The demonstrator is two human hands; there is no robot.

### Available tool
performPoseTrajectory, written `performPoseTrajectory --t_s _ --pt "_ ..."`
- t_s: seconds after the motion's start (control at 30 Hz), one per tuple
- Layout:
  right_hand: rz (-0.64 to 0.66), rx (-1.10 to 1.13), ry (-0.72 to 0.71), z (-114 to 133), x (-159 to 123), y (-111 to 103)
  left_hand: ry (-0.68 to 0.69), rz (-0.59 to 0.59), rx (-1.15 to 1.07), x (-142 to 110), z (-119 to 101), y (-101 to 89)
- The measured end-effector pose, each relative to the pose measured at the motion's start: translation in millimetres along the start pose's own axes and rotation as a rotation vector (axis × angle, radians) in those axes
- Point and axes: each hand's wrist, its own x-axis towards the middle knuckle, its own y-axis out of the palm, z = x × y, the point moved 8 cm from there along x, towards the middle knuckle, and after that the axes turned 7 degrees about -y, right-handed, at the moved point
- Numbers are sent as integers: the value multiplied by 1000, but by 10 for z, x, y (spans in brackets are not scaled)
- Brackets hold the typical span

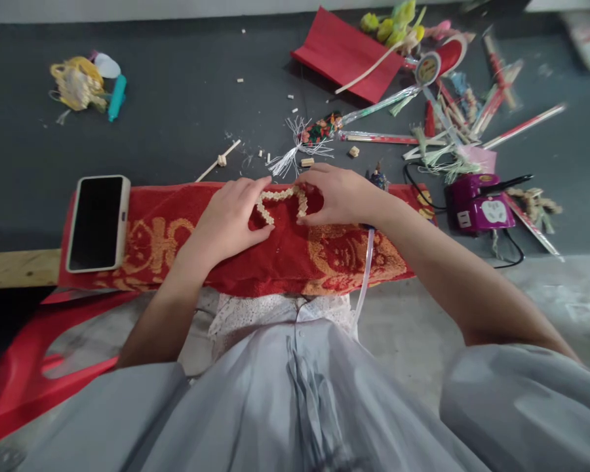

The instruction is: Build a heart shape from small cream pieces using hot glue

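Observation:
A cream zigzag strip of small, bead-like pieces [279, 195] is bent into an arch on the red patterned towel [285, 262]. My left hand [232, 219] holds its left side, with the thumb at the lower end and the fingertips by the upper bend. On the opposite side, my right hand [341, 195] has its thumb at the strip's other lower end and its fingers curled over the top. The other fingers of both hands are partly hidden. Just beyond the towel lie a small cream piece [307, 162] and a white-fringed tassel [288, 156].
A phone [97, 223] rests on the towel's left end. On the dark table are a thin stick [219, 160], red paper [347, 56], a spool of red ribbon [440, 60] and a purple device [476, 203] with a cord. Yellow thread [78, 84] lies far left.

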Motion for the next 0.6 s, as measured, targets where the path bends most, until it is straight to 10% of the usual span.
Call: performPoseTrajectory --t_s 0.6 --pt "-17 -64 32 9 25 24 -25 30 12 71 198 59"
